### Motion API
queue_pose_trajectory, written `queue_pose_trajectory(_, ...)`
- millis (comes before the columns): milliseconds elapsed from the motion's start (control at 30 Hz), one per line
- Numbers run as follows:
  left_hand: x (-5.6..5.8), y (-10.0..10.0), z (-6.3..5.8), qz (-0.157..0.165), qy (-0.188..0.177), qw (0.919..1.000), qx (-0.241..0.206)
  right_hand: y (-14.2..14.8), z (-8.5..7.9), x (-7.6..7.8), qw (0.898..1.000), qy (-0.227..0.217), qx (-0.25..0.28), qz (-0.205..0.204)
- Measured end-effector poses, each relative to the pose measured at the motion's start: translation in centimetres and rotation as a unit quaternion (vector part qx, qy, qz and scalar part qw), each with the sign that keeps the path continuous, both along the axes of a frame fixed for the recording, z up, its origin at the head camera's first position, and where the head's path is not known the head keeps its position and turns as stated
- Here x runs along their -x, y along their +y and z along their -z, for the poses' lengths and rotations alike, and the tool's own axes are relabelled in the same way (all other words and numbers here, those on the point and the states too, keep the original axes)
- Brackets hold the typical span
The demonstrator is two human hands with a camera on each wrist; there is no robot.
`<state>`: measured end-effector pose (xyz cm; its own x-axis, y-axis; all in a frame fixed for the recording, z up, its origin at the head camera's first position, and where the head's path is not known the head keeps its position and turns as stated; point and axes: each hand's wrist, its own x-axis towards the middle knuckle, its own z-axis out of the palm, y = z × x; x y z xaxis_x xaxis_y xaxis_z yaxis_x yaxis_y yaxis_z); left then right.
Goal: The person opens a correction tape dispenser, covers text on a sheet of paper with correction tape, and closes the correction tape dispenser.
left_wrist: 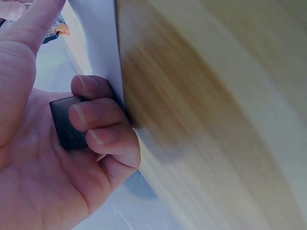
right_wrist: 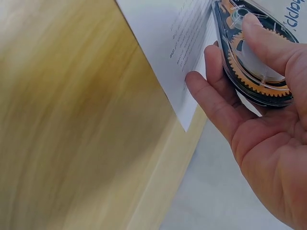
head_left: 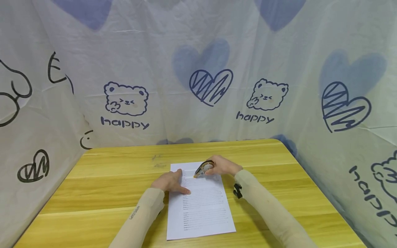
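A sheet of printed paper (head_left: 206, 217) lies on the wooden table. My right hand (head_left: 224, 166) grips a correction tape (head_left: 204, 168) over the upper part of the sheet, its orange tip at the printed lines. In the right wrist view, the thumb presses the clear case of the correction tape (right_wrist: 259, 79), and orange gear wheels show inside. My left hand (head_left: 170, 182) rests on the left edge of the paper, thumb and index finger spread. Its other fingers curl round a small black square-edged piece (left_wrist: 67, 122), partly hidden by the fingertips.
The yellow wooden table (head_left: 108, 182) extends around the sheet on all sides. White cloth (head_left: 167, 86) with blue hearts and bear drawings hangs behind the table and at both sides. A black strap buckle (head_left: 237, 190) sits at the right wrist.
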<state>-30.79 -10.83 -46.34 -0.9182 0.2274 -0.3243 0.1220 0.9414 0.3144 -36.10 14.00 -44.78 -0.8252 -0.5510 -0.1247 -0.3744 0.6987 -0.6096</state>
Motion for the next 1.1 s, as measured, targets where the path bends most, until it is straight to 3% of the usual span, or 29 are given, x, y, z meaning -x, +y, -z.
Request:
queue_pose_trajectory(833, 0.3, 0.4, 0.0, 0.000, 0.001, 1.0000, 0.000, 1.3, 0.2, 0.2, 1.000, -0.008, 0.021, -0.005)
queue_pose_trajectory(1100, 0.4, 0.1, 0.2, 0.005, 0.010, 0.9999, -0.004, 1.4, 0.2, 0.4, 1.000, -0.001, 0.003, -0.004)
